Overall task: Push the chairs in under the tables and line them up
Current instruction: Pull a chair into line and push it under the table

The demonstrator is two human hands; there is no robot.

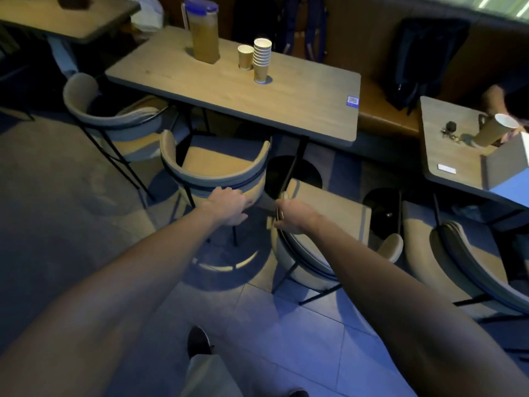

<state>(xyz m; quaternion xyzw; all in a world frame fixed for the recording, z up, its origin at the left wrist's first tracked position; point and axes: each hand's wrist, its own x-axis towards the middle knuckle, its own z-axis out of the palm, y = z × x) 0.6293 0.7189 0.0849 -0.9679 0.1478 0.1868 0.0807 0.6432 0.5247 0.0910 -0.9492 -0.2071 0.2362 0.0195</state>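
Note:
A wooden table (pixel 300 110) stands ahead. A beige curved-back chair (pixel 217 164) sits with its seat partly under the table's near edge, and my left hand (pixel 229 206) rests on the middle of its backrest. To its right a second beige chair (pixel 329 213) stands turned at an angle, out from the table. My right hand (pixel 289 217) grips the left end of that chair's backrest. A third chair (pixel 114 118) stands at the table's left corner, partly tucked in.
On the table stand a lidded pitcher (pixel 203 32) and stacked paper cups (pixel 262 60). Another table (pixel 458 156) with a cup and keys is at right, with a fourth chair (pixel 481 270) before it. A bench with bags (pixel 423 58) runs behind. My shoe (pixel 199 340) is on the tiled floor.

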